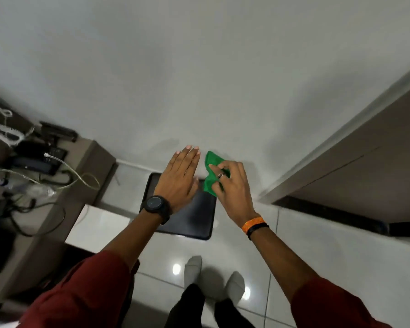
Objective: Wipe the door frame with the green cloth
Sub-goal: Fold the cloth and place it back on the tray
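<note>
Green cloth (212,172) sits bunched in your right hand (232,188), fingers pinching it tight. Your left hand (180,178) is flat and holds nothing, just beside it, near the white wall (199,79).

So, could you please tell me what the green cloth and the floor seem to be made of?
Green cloth: soft woven or microfibre fabric by its look, matte, crumpling in the right hand. Floor: probably glazed ceramic tile, glossy, with grout lines and light reflections.

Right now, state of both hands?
Left hand: open, flat, fingers extended, holding nothing.
Right hand: closed on the green cloth, bunched in the fingers.
</note>
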